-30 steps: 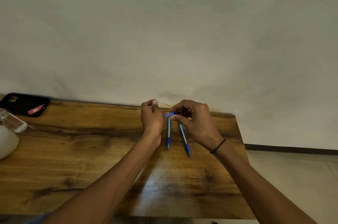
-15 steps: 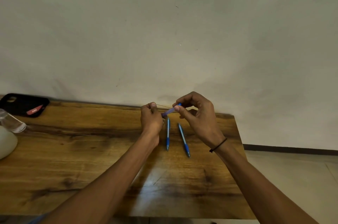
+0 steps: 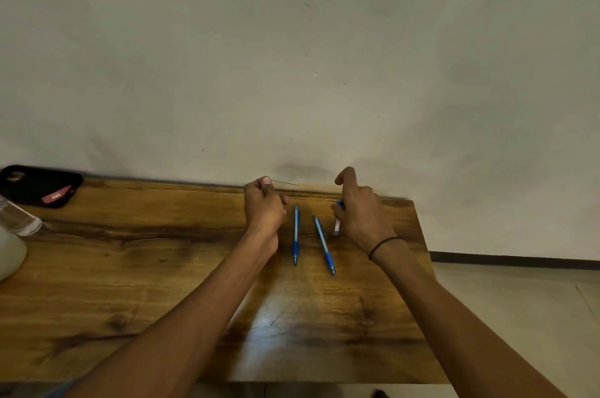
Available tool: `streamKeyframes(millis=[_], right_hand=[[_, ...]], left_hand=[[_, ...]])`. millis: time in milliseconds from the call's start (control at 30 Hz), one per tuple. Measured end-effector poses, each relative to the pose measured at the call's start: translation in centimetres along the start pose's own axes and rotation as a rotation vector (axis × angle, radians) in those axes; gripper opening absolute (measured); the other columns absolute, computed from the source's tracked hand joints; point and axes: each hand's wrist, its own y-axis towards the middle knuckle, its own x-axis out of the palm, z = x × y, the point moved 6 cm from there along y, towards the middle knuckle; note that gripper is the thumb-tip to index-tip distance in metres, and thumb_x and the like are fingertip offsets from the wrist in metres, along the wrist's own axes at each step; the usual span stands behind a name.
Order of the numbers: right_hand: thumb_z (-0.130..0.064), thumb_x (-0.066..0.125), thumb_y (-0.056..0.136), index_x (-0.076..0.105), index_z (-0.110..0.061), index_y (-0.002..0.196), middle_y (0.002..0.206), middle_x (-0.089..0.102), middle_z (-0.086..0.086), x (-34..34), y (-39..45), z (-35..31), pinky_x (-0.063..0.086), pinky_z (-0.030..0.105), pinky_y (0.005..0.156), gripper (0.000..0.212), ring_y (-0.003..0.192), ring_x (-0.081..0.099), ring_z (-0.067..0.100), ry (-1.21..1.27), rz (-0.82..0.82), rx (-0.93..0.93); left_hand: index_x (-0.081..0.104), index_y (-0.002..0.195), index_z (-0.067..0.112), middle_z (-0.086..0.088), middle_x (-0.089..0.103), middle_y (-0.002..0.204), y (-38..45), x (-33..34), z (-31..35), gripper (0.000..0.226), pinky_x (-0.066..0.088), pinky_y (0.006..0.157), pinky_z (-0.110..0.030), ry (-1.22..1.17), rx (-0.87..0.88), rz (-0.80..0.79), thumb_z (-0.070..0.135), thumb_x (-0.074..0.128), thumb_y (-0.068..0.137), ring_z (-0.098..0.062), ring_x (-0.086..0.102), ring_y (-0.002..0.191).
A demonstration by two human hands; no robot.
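Two blue pens lie side by side on the wooden table point(image 3: 162, 267): the left pen point(image 3: 295, 235) points straight toward me, the right pen point(image 3: 324, 245) slants a little. My left hand point(image 3: 264, 207) is curled into a fist left of them and pinches a thin refill point(image 3: 285, 182) that sticks out to the right. Just right of the pens, my right hand point(image 3: 362, 212) holds a blue pen part point(image 3: 337, 219), mostly hidden under the fingers, low over the table. A black band circles my right wrist.
A black case point(image 3: 39, 185) with a red label lies at the table's far left corner. A clear glass point(image 3: 18, 219) and a white rounded object point(image 3: 9, 253) stand at the left edge. The wall runs along the table's far edge; floor shows right of it.
My hands have parted. The right hand drew the blue pen part off the refill and carried it right and down toward the table; the left hand stayed put with the refill.
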Motion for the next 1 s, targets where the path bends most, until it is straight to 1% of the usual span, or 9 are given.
streamKeyframes(millis=[67,167,400,500,667,767,833,933,1000], right_hand=[[-0.006,0.068,0.092,0.033,-0.021,0.122,0.077,0.061,0.006,1.1,0.0,0.0,0.061,0.048,0.062,0.048,0.066,0.062,0.027,-0.067,-0.057,0.006],[-0.002,0.064,0.091,0.034,-0.015,0.128,0.08,0.063,0.011,2.4,0.3,0.0,0.06,0.05,0.063,0.049,0.069,0.062,0.032,-0.13,-0.088,0.027],[-0.003,0.065,0.089,0.041,-0.011,0.126,0.083,0.067,0.01,3.3,0.3,0.2,0.054,0.042,0.057,0.045,0.071,0.064,0.033,-0.228,-0.053,0.033],[-0.003,0.066,0.088,0.042,-0.011,0.123,0.088,0.067,0.01,3.9,0.1,0.2,0.048,0.04,0.056,0.043,0.073,0.064,0.033,-0.262,-0.063,0.03],[-0.004,0.067,0.09,0.043,-0.012,0.124,0.092,0.065,0.012,4.6,0.0,0.3,0.048,0.042,0.06,0.043,0.077,0.063,0.033,-0.212,-0.045,0.034],[-0.003,0.067,0.089,0.042,-0.013,0.12,0.092,0.065,0.011,4.8,0.1,0.4,0.043,0.039,0.056,0.041,0.076,0.063,0.034,-0.212,-0.025,0.044],[-0.006,0.066,0.091,0.045,-0.013,0.118,0.093,0.065,0.011,4.7,0.1,0.5,0.043,0.038,0.057,0.034,0.077,0.064,0.034,-0.193,-0.013,0.06],[-0.011,0.06,0.097,0.055,-0.012,0.113,0.098,0.066,0.012,3.7,0.8,0.5,0.055,0.043,0.068,0.017,0.089,0.062,0.032,-0.086,0.022,0.056],[-0.014,0.061,0.099,0.065,-0.012,0.11,0.102,0.069,0.008,2.3,1.7,0.2,0.058,0.04,0.081,0.012,0.096,0.062,0.025,0.114,0.035,0.02]], left_hand=[[0.054,0.127,0.02,-0.002,0.059,0.08,-0.1,0.1,0.0,0.028,0.037,0.046,-0.018,-0.003,-0.001,-0.012,0.036,0.036,0.113,-0.008,0.048,0.062],[0.053,0.126,0.021,-0.002,0.058,0.08,-0.2,0.0,0.0,0.026,0.037,0.041,-0.016,-0.011,-0.002,-0.018,0.036,0.037,0.113,-0.008,0.048,0.06],[0.053,0.125,0.021,-0.002,0.057,0.077,0.0,0.0,0.0,0.025,0.036,0.038,-0.015,-0.025,0.0,-0.021,0.035,0.037,0.113,-0.008,0.047,0.056],[0.053,0.126,0.019,-0.002,0.057,0.074,-0.1,0.2,0.0,0.025,0.034,0.037,-0.015,-0.021,0.008,-0.03,0.034,0.037,0.114,-0.007,0.046,0.053],[0.053,0.126,0.019,-0.001,0.056,0.072,-0.2,0.3,0.1,0.025,0.034,0.037,-0.016,0.005,0.03,-0.041,0.034,0.036,0.114,-0.007,0.046,0.052],[0.053,0.126,0.02,-0.001,0.057,0.073,-0.3,0.5,0.1,0.026,0.035,0.04,-0.017,0.037,0.051,-0.05,0.035,0.036,0.114,-0.008,0.047,0.055],[0.053,0.126,0.021,-0.001,0.058,0.074,-0.4,0.5,0.2,0.026,0.037,0.042,-0.017,0.077,0.076,-0.06,0.036,0.036,0.114,-0.008,0.049,0.056],[0.051,0.126,0.024,-0.002,0.061,0.08,-0.7,0.7,0.5,0.023,0.042,0.05,-0.021,0.18,0.148,-0.081,0.036,0.036,0.113,-0.008,0.054,0.062],[0.049,0.126,0.022,-0.004,0.064,0.085,-0.8,0.9,0.9,0.023,0.043,0.056,-0.025,0.315,0.25,-0.099,0.036,0.036,0.113,-0.009,0.058,0.066]])
